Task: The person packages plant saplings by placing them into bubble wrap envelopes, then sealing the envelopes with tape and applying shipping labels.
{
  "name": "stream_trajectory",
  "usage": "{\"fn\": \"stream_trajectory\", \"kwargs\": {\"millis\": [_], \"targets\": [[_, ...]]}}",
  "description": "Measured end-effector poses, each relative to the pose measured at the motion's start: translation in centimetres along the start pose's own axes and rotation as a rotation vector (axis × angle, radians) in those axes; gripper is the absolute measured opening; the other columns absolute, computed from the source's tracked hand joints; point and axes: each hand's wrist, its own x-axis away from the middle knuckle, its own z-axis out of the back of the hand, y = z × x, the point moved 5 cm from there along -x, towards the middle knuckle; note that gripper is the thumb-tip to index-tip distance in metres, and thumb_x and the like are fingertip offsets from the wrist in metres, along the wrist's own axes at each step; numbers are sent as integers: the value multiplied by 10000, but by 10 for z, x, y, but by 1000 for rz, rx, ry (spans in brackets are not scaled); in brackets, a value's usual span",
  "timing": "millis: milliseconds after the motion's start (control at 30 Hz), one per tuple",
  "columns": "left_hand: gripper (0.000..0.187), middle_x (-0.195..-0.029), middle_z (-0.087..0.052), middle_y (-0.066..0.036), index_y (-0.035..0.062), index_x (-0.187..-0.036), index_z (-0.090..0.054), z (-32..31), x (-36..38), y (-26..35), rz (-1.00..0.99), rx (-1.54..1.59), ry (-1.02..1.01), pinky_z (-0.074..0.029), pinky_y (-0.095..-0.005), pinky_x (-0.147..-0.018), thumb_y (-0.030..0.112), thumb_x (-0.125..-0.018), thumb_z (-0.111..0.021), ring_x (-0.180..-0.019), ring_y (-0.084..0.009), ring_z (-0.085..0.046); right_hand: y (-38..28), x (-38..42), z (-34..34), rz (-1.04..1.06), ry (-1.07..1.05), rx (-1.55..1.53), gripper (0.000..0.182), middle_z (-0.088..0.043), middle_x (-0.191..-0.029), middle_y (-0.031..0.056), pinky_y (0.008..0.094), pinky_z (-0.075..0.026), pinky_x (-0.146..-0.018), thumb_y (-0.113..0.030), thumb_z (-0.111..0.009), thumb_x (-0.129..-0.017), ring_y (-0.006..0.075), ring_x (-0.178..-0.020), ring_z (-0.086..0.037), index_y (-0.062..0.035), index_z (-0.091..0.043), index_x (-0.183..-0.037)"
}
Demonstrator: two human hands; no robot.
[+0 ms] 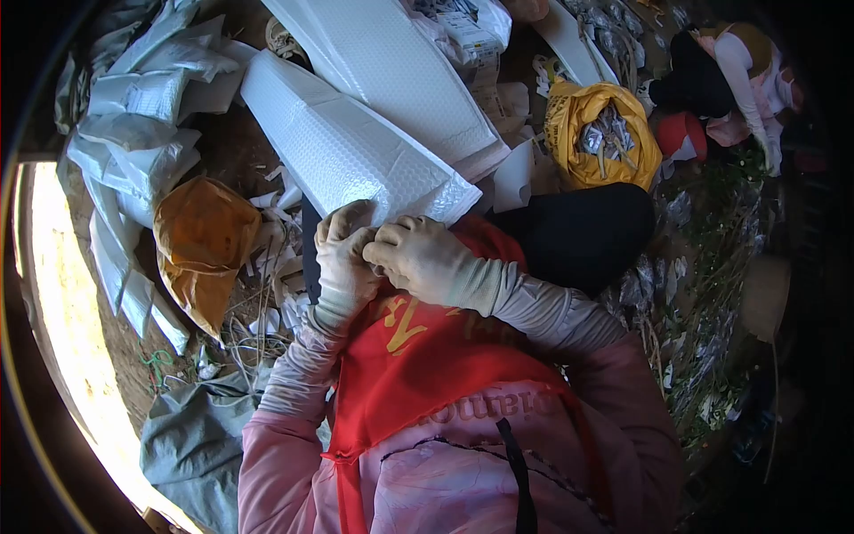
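Observation:
A white bubble mailer (347, 147) lies across my lap, its near edge running under my fingers. My left hand (345, 258), in a pale work glove, has its fingers curled at the mailer's near left corner. Close beside it, my right hand (427, 262), gloved the same way, bends its fingers over that same edge, and the fingertips of both hands nearly meet. Whatever lies between the fingertips is hidden. A second bubble mailer (405, 76) stretches out behind the first. Beneath my hands is a red apron (445, 356) with yellow lettering.
Stacked silvery-white packets (138, 98) and an open brown paper bag (203, 233) are at left. A yellow sack (569, 129) with plastic scraps stands at upper right, near a red container (680, 135). Another person (738, 76) crouches beyond, among green stems. Grey cloth (200, 445) lies lower left.

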Motion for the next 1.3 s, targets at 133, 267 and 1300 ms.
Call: {"fn": "stream_trajectory", "kwargs": {"millis": [133,267,1300], "targets": [[267,-1168,-596,-90,108,-907,-688,5,2,6,-18,-11,59,-381,-437,-952,183,-652,-705,-1098,-317,-514,-6,4,13,127,103,-222,87,-578,-999,75,381,-480,-828,-53,-590,-776,273,-935,-571,-82,-583,-858],[377,-1097,-609,-82,112,-953,-664,26,5,14,-240,-87,184,-430,-472,-882,36,-584,-644,-1009,-320,-570,38,33,75,-218,-167,-1048,60,-629,-844,66,288,-478,-819,1,-530,-893,160,-854,-624,-26,-542,-840],[542,-1286,-507,-181,22,-1335,-441,-3,17,-95,245,-356,214,-338,-462,-1022,237,-850,-553,-1190,-367,-472,141,-37,-107,-923,156,-796,240,-540,-871,103,337,-479,-634,-94,-628,-801,163,-776,-558,33,-483,-944]]}}
